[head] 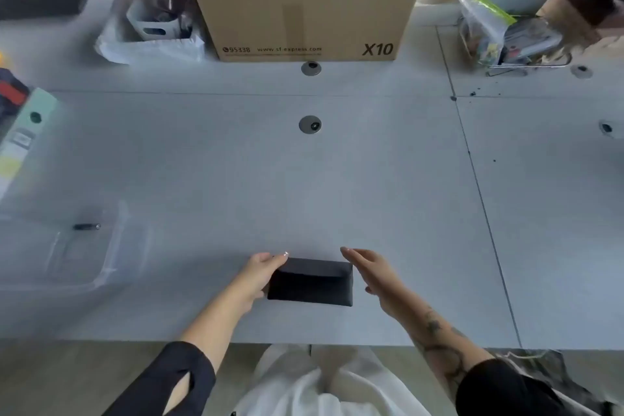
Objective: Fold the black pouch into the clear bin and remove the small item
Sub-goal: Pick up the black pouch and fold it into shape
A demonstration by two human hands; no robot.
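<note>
The black pouch (pixel 312 284) lies flat on the grey table (pixel 337 179), near the front edge and right in front of the person, its top flap folded down over the body. The left hand (pixel 260 275) grips the pouch's left end, fingers curled over the upper left corner and the thumb hidden beneath. The right hand (pixel 366 268) sits just beside the pouch's right edge with the fingers stretched out flat and loose, grasping nothing; whether it touches the fabric cannot be told. Well off to the left on the same table stands the clear bin (pixel 101 267), and inside it, toward the far wall, lies a small dark item (pixel 86 227) with a pale tip, too blurred to name. At the back of the table stands a large cardboard box (pixel 304 0) printed with "95338", "www.sf-express.com" and "X10" along its lower edge, and with the letters "RESS" running down its right side. Left of the box rests a white plastic bag (pixel 148 44), and to the far right a wire basket (pixel 513 40) holds clear packets
</note>
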